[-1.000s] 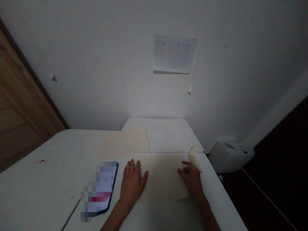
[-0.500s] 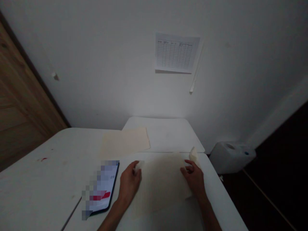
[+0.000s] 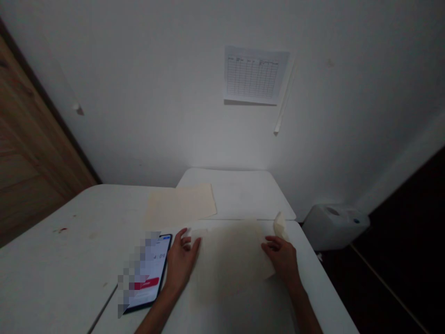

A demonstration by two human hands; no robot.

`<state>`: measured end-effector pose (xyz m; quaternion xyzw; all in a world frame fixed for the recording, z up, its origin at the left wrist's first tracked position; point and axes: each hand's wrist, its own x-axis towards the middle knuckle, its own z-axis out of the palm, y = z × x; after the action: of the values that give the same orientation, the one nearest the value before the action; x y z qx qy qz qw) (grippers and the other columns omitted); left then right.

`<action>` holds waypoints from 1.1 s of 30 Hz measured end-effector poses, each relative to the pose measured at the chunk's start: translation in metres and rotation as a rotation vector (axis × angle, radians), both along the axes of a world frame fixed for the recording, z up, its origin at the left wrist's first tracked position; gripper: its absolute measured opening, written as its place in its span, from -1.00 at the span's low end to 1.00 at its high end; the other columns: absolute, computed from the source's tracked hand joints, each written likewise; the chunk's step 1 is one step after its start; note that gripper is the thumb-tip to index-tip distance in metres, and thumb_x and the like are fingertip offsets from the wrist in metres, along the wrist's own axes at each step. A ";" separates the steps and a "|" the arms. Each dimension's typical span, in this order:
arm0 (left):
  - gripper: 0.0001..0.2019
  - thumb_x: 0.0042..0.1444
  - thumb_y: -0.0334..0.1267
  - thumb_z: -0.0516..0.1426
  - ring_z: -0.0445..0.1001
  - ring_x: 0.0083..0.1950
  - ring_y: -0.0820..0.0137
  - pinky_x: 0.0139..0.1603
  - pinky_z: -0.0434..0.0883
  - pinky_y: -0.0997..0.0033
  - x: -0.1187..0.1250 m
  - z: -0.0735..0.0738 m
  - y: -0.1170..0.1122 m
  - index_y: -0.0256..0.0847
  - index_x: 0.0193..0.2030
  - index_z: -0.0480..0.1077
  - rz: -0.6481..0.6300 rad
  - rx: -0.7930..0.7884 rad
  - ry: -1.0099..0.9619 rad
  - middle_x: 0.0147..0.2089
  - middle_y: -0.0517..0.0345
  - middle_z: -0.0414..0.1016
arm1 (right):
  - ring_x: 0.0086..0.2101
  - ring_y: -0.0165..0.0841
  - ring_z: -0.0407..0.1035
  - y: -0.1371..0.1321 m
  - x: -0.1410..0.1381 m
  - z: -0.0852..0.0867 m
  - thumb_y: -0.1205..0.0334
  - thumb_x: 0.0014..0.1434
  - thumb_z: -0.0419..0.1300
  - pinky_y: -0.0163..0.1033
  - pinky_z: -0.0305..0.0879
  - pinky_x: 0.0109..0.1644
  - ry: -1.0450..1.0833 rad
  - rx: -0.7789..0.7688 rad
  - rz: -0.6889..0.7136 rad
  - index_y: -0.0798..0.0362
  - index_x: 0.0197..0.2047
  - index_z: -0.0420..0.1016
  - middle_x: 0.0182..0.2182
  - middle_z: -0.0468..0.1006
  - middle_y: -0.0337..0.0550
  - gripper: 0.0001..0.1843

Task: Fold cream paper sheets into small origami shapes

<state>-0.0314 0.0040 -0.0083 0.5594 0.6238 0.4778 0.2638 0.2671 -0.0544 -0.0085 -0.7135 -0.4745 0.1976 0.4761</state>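
A thin, translucent off-white sheet (image 3: 231,264) lies on the white table in front of me; it looks like paper or thin cloth. My left hand (image 3: 181,260) is beside its upper left corner, thumb and fingers apart and nothing between them. At the sheet's right edge, my right hand (image 3: 281,257) has its thumb and fingertips drawn together on the edge. Below those fingers the sheet's right side is slightly raised. Just behind my right hand a small crumpled pale piece (image 3: 279,223) stands up; whether it joins the sheet cannot be made out.
A phone (image 3: 149,273) with a lit screen lies left of my left hand. Farther back is a flat beige sheet (image 3: 181,204). The white table (image 3: 62,269) meets a wall bearing a printed form (image 3: 253,76). A white plastic container (image 3: 333,227) stands right of the table.
My left hand has let go of the sheet's upper left corner and moved left, opening its fingers. The right hand's thumb and fingers have drawn closer together.
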 end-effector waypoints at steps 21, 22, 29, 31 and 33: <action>-0.59 0.00 0.11 0.16 0.50 -0.46 0.27 -0.47 0.34 0.43 0.005 0.016 -0.008 -0.25 -0.38 0.53 -0.175 -0.075 -0.075 -0.53 0.14 0.55 | -0.16 -0.24 0.46 0.005 -0.050 -0.003 0.01 0.22 0.08 -0.20 0.42 -0.12 0.251 0.248 0.128 0.09 -0.02 0.46 -0.12 0.55 0.02 -0.60; -0.60 0.00 0.11 0.16 0.48 -0.48 0.29 -0.48 0.33 0.44 0.005 0.016 -0.008 -0.25 -0.39 0.52 -0.174 -0.069 -0.077 -0.55 0.15 0.54 | -0.21 -0.25 0.48 0.005 -0.050 -0.004 0.01 0.21 0.09 -0.21 0.43 -0.17 0.273 0.219 0.106 0.10 0.03 0.43 -0.16 0.57 0.02 -0.57; -0.61 -0.01 0.10 0.19 0.48 -0.46 0.33 -0.46 0.34 0.47 0.012 0.014 -0.010 -0.26 -0.36 0.50 -0.195 -0.085 -0.268 -0.52 0.16 0.54 | -0.43 -0.34 0.45 0.009 -0.046 -0.006 -0.11 0.18 0.07 -0.23 0.43 -0.34 0.348 0.146 0.034 0.13 0.08 0.38 -0.09 0.56 0.07 -0.44; -0.60 -0.02 0.10 0.20 0.49 -0.46 0.32 -0.47 0.35 0.47 0.013 0.014 -0.010 -0.26 -0.34 0.50 -0.201 -0.107 -0.321 -0.53 0.16 0.54 | -0.39 -0.30 0.47 0.010 -0.044 -0.007 -0.12 0.18 0.08 -0.21 0.44 -0.31 0.376 0.160 -0.001 0.14 0.02 0.42 -0.13 0.57 0.08 -0.46; -0.60 -0.03 0.10 0.21 0.50 -0.46 0.31 -0.49 0.36 0.47 0.013 0.014 -0.010 -0.26 -0.32 0.50 -0.200 -0.122 -0.352 -0.52 0.15 0.55 | -0.28 -0.23 0.49 0.010 -0.040 -0.007 -0.10 0.17 0.09 -0.19 0.44 -0.24 0.400 0.182 -0.009 0.14 -0.01 0.45 -0.13 0.57 0.09 -0.48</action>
<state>-0.0184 -0.0060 0.0057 0.5095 0.5373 0.5007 0.4483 0.2267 -0.0446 -0.0158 -0.6164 -0.3831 0.2894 0.6241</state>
